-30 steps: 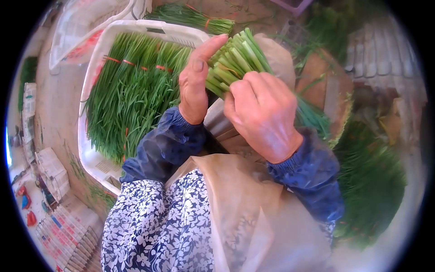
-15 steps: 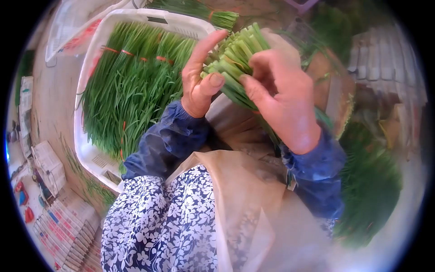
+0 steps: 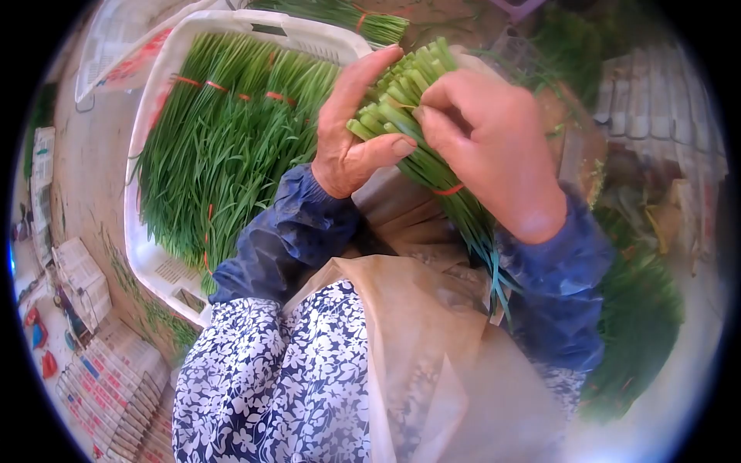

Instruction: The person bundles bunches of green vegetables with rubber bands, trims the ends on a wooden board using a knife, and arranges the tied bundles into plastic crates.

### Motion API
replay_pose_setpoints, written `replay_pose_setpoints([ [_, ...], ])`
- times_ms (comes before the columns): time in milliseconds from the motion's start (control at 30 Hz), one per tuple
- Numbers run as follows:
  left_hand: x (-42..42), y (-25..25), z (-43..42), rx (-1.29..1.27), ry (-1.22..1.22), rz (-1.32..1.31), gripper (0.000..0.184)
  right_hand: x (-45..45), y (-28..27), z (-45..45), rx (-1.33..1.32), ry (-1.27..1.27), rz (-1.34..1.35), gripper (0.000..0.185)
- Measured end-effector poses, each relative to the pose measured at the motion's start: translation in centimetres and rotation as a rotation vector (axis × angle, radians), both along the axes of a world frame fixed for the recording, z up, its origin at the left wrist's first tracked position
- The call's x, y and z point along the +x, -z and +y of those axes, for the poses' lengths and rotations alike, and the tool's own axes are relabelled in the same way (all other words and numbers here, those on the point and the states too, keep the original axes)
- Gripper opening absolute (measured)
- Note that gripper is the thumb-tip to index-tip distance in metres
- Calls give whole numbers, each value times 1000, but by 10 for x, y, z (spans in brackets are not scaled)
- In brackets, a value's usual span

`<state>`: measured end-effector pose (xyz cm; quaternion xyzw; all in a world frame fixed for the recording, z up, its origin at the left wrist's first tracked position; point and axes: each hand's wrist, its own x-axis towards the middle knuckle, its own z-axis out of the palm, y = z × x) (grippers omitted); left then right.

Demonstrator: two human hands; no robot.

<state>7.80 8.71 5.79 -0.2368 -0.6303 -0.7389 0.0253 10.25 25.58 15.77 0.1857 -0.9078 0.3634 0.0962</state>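
Note:
My left hand (image 3: 356, 131) is wrapped round a bundle of garlic chives (image 3: 421, 158), thumb across the front and index finger behind. The pale cut stem ends point up and away; the dark green leaves hang down toward my lap. A red band (image 3: 448, 190) circles the bundle below my thumb. At the stem ends, my right hand (image 3: 494, 139) pinches thumb and index finger together on what looks like a thin yellowish leaf. Its other fingers are curled and partly hidden.
On the left stands a white plastic crate (image 3: 139, 224) filled with banded chives (image 3: 224, 147). Another banded bunch (image 3: 340, 19) lies behind it. More chives (image 3: 633, 324) are at the right, beside my sleeve. Newspaper bundles (image 3: 108, 393) lie at lower left.
My left thumb has closed across the stems. My right hand has shifted slightly right and up, still pinching. The bundle's red band and hanging leaf tips now show more fully.

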Motion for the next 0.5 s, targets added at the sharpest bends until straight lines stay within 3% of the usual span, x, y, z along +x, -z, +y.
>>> replay_pose_setpoints([
  [67,0,3,1,19,-2,25,88,-2,-4,-1,28,-9,-10,6],
  [133,1,6,-1,-9,1,3,86,-5,-12,-4,-388,-68,-436,9],
  [167,2,6,-3,-36,4,-18,84,-7,-22,-2,-389,-67,-437,9],
  [233,3,-4,-5,-39,5,-43,83,-9,-42,12,-795,8,-570,16],
  [267,3,-8,-3,-34,8,-66,81,-16,-41,39,-986,-104,-614,20],
  [333,5,-10,0,38,36,-123,80,-21,-43,100,-902,99,-446,22],
  [400,5,-8,-5,71,76,-227,84,-8,-23,144,-613,402,-229,21],
  [467,2,4,-5,69,-22,-132,89,8,21,176,619,544,203,42],
  [500,2,11,-6,63,-142,-46,95,21,17,153,220,484,-164,65],
])
